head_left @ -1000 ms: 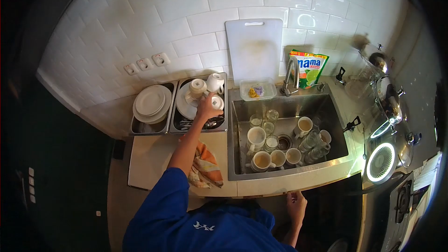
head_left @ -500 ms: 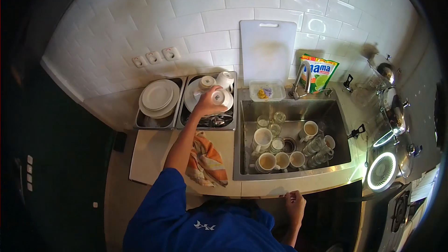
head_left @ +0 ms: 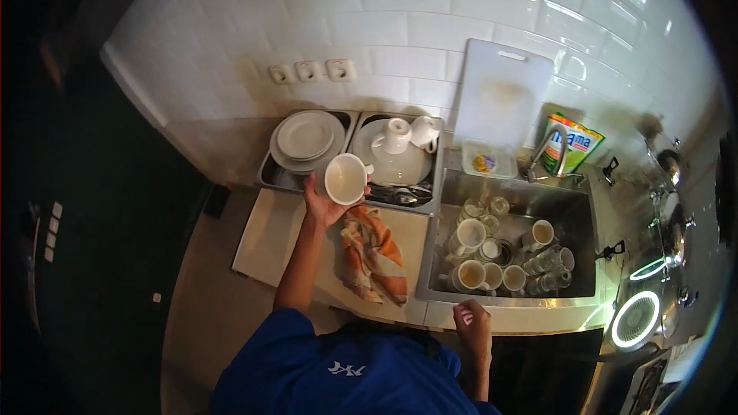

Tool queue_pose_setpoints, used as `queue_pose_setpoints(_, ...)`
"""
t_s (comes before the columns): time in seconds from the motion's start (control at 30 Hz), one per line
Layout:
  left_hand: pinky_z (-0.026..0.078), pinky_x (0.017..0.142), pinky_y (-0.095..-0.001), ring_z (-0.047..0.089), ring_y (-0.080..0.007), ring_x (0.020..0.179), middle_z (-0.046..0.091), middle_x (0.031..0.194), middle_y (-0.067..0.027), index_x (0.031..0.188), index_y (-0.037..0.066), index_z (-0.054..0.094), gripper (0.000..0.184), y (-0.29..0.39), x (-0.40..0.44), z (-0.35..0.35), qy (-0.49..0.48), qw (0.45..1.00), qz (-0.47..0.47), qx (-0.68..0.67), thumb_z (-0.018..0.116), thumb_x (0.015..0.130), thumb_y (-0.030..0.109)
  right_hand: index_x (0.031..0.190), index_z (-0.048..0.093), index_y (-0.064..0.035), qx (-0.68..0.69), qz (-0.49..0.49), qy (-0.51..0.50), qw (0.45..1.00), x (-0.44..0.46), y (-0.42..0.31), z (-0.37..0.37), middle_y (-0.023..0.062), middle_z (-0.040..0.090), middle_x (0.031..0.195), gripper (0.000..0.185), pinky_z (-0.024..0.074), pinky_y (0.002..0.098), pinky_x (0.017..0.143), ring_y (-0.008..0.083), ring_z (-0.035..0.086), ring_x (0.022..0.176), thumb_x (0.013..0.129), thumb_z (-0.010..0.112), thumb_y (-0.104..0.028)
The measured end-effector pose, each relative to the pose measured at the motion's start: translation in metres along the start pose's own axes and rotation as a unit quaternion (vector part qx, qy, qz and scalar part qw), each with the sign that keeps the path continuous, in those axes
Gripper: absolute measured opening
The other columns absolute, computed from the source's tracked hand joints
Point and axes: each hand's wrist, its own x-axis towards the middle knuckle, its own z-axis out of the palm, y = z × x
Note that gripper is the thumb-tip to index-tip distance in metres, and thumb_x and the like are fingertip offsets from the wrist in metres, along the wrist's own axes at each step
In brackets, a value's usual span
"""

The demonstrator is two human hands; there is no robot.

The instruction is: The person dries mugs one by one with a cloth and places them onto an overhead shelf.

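My left hand (head_left: 327, 206) is wrapped round a white cup (head_left: 346, 179) and holds it up in front of the metal trays, its open mouth facing me and its handle to the right. Behind it, the right-hand tray (head_left: 435, 192) holds a large white plate (head_left: 409, 165), two upturned white cups (head_left: 395, 136) and several pieces of cutlery (head_left: 403, 194). My right hand (head_left: 473, 324) hovers by the counter's front edge below the sink, its fingers curled in with nothing visible in them. An orange striped cloth (head_left: 374, 255) lies crumpled on the counter.
The steel sink (head_left: 503, 184) holds several cups and glasses. Stacked white plates (head_left: 306, 136) sit in the left tray. A faucet (head_left: 555, 146), a plastic container (head_left: 490, 160), a detergent pouch (head_left: 574, 142) and a cutting board (head_left: 503, 96) stand behind the sink. A lit fan (head_left: 636, 320) is at right.
My left hand has drawn the white cup back from the right tray and turned it from bottom-up to mouth toward me. My right hand stays near the counter edge. The view has shifted left.
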Motion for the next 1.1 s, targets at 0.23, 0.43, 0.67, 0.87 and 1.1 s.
queue_pose_setpoints(0.23,0.046,0.084,-0.0465,0.048,-0.0434,0.108,0.037,0.129,-0.0296,0.135,0.006,0.033,0.088,0.01,-0.088,-0.009,0.065,0.996,0.063,0.014,0.05,0.071,0.066,0.113,0.05,0.0004,-0.04,-0.214,-0.094,0.971,0.04,-0.067,0.086,0.0199,0.054,0.101,0.044,0.0462,0.0426,0.075,0.0334,0.054,0.096,0.077,0.068,-0.018)
queue_pose_setpoints(0.43,0.047,0.086,-0.0457,0.052,-0.0422,0.108,0.042,0.128,-0.0276,0.135,0.006,0.034,0.087,0.003,-0.159,-0.011,0.19,0.979,0.068,0.028,0.049,0.07,0.062,0.117,0.042,0.0036,-0.225,-0.138,-0.086,0.961,0.076,-0.09,0.167,0.0219,0.057,0.094,0.06,0.0466,0.0432,0.074,0.0389,0.057,0.089,0.076,0.068,-0.031)
queue_pose_setpoints(0.67,0.038,0.094,-0.0485,0.048,-0.0408,0.114,0.043,0.13,-0.0235,0.135,0.006,0.034,0.085,0.008,-0.2,-0.024,0.187,0.971,-0.003,0.148,0.046,0.073,0.063,0.094,0.059,0.0027,0.139,0.004,-0.219,0.966,0.092,-0.087,0.138,0.0065,0.062,0.079,0.034,0.0468,0.0304,0.064,0.0182,0.059,0.071,0.088,0.057,-0.031)
queue_pose_setpoints(0.87,0.041,0.093,-0.046,0.05,-0.0341,0.113,0.047,0.127,-0.0208,0.134,0.005,0.035,0.079,-0.012,-0.189,-0.009,0.265,0.94,-0.043,0.21,0.049,0.074,0.053,0.109,0.057,-0.0014,0.343,0.002,-0.219,0.913,0.061,-0.133,0.13,-0.0035,0.053,0.078,0.03,0.0417,0.0233,0.06,0.0058,0.048,0.072,0.095,0.048,-0.027)
queue_pose_setpoints(1.1,0.044,0.088,-0.0331,0.052,-0.0221,0.103,0.049,0.116,-0.011,0.125,0.005,0.04,0.073,-0.045,-0.159,0.041,0.181,0.931,-0.124,0.291,0.062,0.065,0.039,0.101,0.057,-0.0015,0.224,-0.346,-0.167,0.896,0.035,-0.148,0.155,0.0102,0.06,0.091,0.021,0.0466,0.0314,0.072,0.0218,0.059,0.083,0.086,0.06,-0.015)
